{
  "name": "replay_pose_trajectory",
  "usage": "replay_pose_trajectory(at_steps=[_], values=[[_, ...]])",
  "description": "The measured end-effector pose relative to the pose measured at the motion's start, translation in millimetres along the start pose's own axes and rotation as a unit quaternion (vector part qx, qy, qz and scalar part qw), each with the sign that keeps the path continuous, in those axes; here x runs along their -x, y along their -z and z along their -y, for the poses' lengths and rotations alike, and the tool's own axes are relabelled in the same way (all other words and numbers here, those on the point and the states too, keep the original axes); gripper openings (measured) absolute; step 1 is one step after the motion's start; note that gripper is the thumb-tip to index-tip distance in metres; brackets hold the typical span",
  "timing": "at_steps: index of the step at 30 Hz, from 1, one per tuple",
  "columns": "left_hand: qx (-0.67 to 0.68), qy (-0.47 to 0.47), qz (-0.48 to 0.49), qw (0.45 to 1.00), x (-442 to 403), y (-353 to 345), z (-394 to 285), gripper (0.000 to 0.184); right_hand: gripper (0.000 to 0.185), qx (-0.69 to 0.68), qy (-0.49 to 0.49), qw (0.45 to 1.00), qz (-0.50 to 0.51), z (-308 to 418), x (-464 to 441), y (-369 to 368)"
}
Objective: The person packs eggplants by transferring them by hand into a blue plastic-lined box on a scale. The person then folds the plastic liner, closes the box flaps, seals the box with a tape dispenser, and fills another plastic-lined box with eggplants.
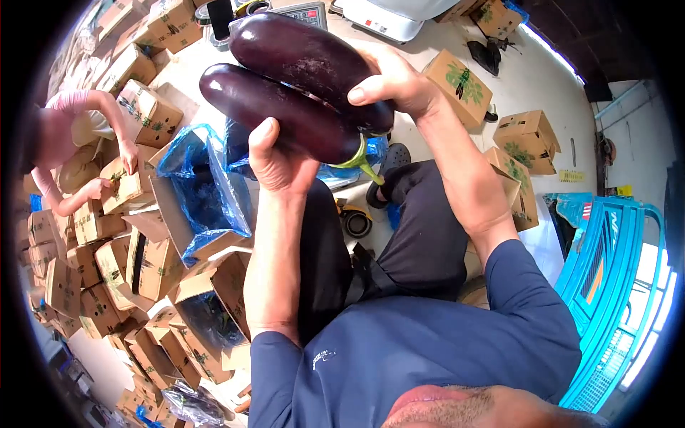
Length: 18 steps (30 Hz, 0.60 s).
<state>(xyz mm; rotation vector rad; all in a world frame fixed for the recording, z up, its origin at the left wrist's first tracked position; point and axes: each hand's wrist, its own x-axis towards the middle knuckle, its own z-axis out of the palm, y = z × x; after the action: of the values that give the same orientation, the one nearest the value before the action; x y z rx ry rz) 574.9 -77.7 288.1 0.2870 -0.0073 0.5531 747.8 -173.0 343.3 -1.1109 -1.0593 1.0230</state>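
Observation:
Two dark purple eggplants are held up side by side in front of me. My left hand (pixel 282 160) is closed around the lower eggplant (pixel 275 110), thumb along its side. That one has a green calyx and stem (pixel 365 158) at its right end. My right hand (pixel 399 82) grips the upper eggplant (pixel 300 53) near its right end, thumb pressed on top. The two eggplants touch or nearly touch along their length. Just below and left of my hands stands an open carton (pixel 187 225) with a blue plastic liner (pixel 203 189).
A scale (pixel 308 14) stands beyond the eggplants. Many printed cartons (pixel 153 267) crowd the left, where another person (pixel 78 143) handles a box. More cartons (pixel 460 85) and a turquoise metal vehicle part (pixel 606 250) are on the right. A tape roll (pixel 357 222) lies between my legs.

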Motion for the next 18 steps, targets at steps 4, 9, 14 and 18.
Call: replay_pose_trajectory(at_steps=[4,9,14,18], values=[[-0.036,-0.008,-0.015,0.999,-4,21,-4,0.074,0.089,0.050,-0.032,0.997,-0.054,-19,-11,-2],[-0.029,-0.076,-0.048,0.996,-13,23,-4,0.072,0.125,0.386,0.070,0.893,-0.219,-26,8,-37],[-0.073,-0.061,-0.062,0.994,-11,18,-2,0.069,0.135,0.526,0.071,0.823,-0.204,-28,26,-56],[-0.087,-0.080,-0.049,0.992,-14,-1,13,0.073,0.132,0.518,0.181,0.807,-0.220,-28,24,-44]])
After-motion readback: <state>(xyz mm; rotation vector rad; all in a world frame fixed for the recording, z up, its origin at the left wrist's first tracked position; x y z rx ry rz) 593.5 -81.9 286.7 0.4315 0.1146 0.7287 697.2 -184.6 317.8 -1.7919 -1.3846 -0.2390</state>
